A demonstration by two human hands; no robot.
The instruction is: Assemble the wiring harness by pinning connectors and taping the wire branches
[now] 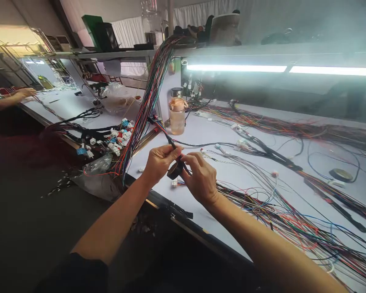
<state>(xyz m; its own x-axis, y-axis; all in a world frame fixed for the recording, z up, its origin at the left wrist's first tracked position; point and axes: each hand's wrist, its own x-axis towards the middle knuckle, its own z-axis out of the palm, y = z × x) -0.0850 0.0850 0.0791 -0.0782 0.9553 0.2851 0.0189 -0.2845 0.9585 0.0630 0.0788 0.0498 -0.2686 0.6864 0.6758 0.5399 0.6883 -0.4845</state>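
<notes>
Both of my hands meet over the front part of the white bench. My left hand [160,162] pinches a wire bundle [170,139] wrapped in black, which runs up to a dark connector [154,119]. Fingers of my right hand [201,175] are closed on the same bundle, just right of the left fingertips. A roll of black tape [174,170] hangs at the bundle between the two hands; which fingers bear it I cannot tell. Below it lies a small white connector [174,184] with coloured wires.
A thick bunch of coloured wires [149,93] drapes from the shelf [262,50] past the bench's left end. Behind my hands stands a peach-lidded bottle [177,116]. Loose harnesses [293,219] cover the right side, with another tape roll [340,175]. Another person's hand [24,94] is far left.
</notes>
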